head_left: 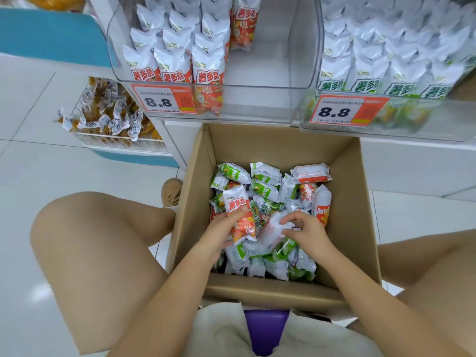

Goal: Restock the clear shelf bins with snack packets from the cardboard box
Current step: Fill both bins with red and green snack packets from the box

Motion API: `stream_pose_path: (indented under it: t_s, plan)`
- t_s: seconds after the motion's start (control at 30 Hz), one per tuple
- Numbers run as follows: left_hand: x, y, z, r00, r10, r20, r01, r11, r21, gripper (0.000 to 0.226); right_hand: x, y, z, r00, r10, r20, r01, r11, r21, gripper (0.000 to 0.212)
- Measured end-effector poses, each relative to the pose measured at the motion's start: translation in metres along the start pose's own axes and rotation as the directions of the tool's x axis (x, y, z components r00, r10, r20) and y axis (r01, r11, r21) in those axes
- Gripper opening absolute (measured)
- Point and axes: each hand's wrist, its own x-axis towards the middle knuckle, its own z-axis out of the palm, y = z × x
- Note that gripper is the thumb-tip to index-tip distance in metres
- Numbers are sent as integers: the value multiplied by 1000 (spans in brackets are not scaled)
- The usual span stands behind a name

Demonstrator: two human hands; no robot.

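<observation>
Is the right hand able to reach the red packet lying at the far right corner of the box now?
Probably yes: the right hand pinches a white packet, yet the cardboard box is open and nothing covers that red packet.

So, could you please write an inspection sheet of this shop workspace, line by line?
Surface: white tiled floor; cardboard box stands open on it.
Job's things: red and green snack packets in box; left bin part filled, right bin full.
Clutter: wire basket of wrapped snacks.
Grippers: left hand grips red packet; right hand pinches white packet.
Cables: nothing seen.
Surroundings: price tags reading 8.8.
</observation>
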Motion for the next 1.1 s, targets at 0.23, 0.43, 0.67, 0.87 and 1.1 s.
stream_pose_path:
  t_s: [0.23,0.43,0.67,0.87,1.1]
  plan:
    - [-18,11,3,925,-190,329,303,891,-337,71,-52,-59,-23,980,-188,69,169,961,218,41]
    - [-29,16,6,905,-14,425,213,880,-425,71,-65,-75,-21,973,-138,-183,198,908,369,34]
    - [-35,26,9,939,265,221,-225,956,-188,76,-72,-82,-11,994,109,13,-87,708,701,27]
    - [-42,34,14,921,339,193,-344,939,-8,94,-65,-86,-15,978,207,26,-158,657,737,40]
    - [-66,60,11,893,226,390,-252,968,16,43,-64,-87,-46,1000,20,-22,-5,829,559,75]
